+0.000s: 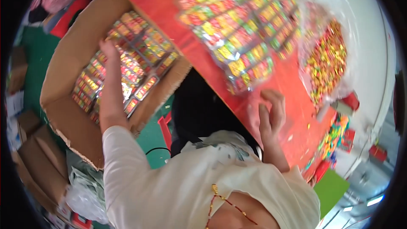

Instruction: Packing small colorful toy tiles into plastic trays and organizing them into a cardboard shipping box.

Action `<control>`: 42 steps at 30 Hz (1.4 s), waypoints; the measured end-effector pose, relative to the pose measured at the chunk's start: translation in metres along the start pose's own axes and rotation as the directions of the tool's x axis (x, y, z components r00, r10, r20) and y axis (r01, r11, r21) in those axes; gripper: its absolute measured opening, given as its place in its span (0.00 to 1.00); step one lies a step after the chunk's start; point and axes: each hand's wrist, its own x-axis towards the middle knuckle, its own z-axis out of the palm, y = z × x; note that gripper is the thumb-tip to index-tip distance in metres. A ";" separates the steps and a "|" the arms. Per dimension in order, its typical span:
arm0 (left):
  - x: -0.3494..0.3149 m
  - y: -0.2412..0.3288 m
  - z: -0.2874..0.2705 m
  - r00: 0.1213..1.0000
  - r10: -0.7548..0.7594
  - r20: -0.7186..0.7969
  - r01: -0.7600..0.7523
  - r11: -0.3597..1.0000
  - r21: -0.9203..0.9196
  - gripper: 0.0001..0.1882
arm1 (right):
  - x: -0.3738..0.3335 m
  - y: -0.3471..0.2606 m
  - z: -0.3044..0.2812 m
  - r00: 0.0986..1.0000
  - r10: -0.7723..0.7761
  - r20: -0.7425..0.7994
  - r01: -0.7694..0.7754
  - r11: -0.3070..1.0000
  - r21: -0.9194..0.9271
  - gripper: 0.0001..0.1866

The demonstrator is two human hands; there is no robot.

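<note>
We have our left arm stretched down into a brown carton [72,61], with the left hand [109,47] at the far side of the packs [140,48] that lie in it; the hand is small and blurred, so we cannot tell whether it grips one. These packs are flat, clear and filled with rows of red, yellow and green pieces, and some of them shine in the light. Our right hand [273,114] is over the red table [243,106], its fingers loosely bent and its thumb apart from them, the grip open; we cannot tell whether it touches the tabletop. Just beyond it on the table lies a broad spread of similar trays [237,25], blurred, in slanting rows. To their right we see a clear bag [339,0] with a heap of gold and red bits [328,59], and nearer us, a multicoloured pile [333,140]. Under the carton is a green floor [159,154].
</note>
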 end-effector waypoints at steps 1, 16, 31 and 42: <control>0.022 0.020 -0.041 0.976 0.217 -0.028 -0.218 0.971 -0.098 0.22 | 0.007 0.006 -0.001 0.999 0.030 -0.030 -0.027 0.994 0.107 0.16; -0.391 0.246 -0.055 0.495 -0.157 0.854 0.079 0.988 0.136 0.18 | 0.052 0.076 0.016 0.963 0.190 -0.190 -0.240 0.927 -0.288 0.20; -0.441 0.241 -0.036 0.436 -0.265 0.860 0.185 0.962 0.203 0.22 | 0.010 0.083 0.011 0.992 0.072 -0.102 -0.085 0.988 -0.131 0.17; -0.472 0.220 -0.043 0.348 -0.312 0.884 0.404 0.901 0.159 0.15 | -0.023 0.089 -0.015 1.000 0.023 0.007 -0.022 0.992 -0.128 0.17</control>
